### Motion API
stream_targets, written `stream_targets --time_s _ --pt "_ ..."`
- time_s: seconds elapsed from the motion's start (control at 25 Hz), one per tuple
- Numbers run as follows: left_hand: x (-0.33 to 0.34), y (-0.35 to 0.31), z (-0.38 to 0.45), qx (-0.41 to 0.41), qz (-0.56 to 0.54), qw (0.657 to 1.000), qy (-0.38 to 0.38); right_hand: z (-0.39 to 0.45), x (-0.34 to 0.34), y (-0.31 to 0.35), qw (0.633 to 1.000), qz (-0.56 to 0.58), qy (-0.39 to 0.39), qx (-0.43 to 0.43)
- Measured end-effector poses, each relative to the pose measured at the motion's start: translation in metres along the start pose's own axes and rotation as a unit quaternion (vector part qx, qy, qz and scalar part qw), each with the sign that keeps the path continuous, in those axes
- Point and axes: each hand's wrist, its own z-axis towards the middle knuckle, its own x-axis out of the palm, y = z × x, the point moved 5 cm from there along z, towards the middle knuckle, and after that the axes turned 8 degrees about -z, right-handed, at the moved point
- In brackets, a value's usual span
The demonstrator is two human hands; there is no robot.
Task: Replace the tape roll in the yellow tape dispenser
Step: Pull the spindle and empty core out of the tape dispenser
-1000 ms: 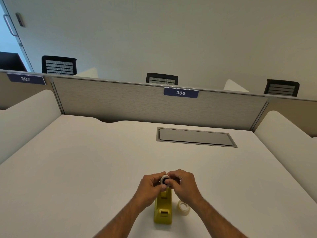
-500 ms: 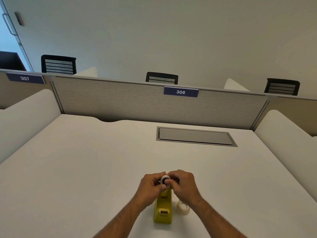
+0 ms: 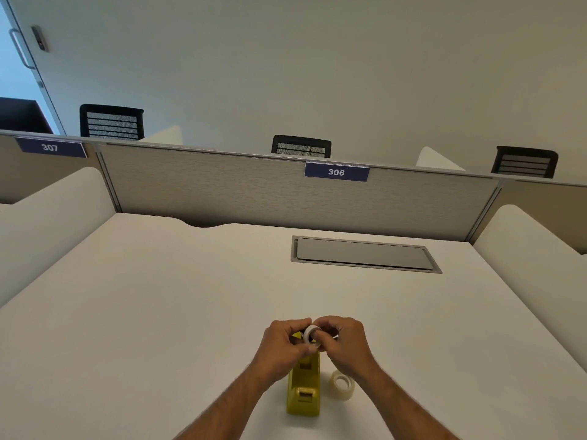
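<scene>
The yellow tape dispenser (image 3: 304, 392) stands on the white desk near its front edge, its cutter end toward me. Just above its far end, a small white ring (image 3: 310, 332), a tape roll or core, is pinched between both hands. My left hand (image 3: 284, 346) grips it from the left and my right hand (image 3: 344, 342) from the right, fingers curled around it. Most of the ring is hidden by my fingers. A clear tape roll (image 3: 343, 384) lies flat on the desk just right of the dispenser, under my right wrist.
The white desk (image 3: 158, 312) stretches out ahead, with a grey cable hatch (image 3: 363, 254) set into it at the back right. A grey partition (image 3: 254, 192) labelled 306 closes the far edge. White side dividers flank left and right.
Both hands stay together over the dispenser's far end. The white ring has turned a little in my fingers and shows more of its face.
</scene>
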Motion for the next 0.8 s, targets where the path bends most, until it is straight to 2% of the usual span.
stream_targets --time_s 0.24,0.44,0.64,0.72,0.8 --pt "-0.001 0.0 0.001 -0.013 0.01 1.0 0.019 -0.002 -0.004 -0.002 1.0 0.02 0.001 0.024" --pt "-0.003 -0.005 0.0 0.028 0.058 0.998 0.023 -0.001 -0.004 -0.006 0.997 0.069 0.004 0.045" --pt "-0.009 0.0 0.002 0.035 0.082 0.996 -0.015 0.0 -0.008 -0.008 0.987 0.119 -0.013 0.104" --pt "-0.014 0.004 0.004 0.018 0.074 0.996 -0.035 0.0 -0.014 -0.019 0.985 0.094 -0.044 0.141" --pt "-0.018 0.007 0.006 0.001 0.073 0.996 -0.049 0.001 -0.019 -0.036 0.985 0.003 -0.052 0.164"
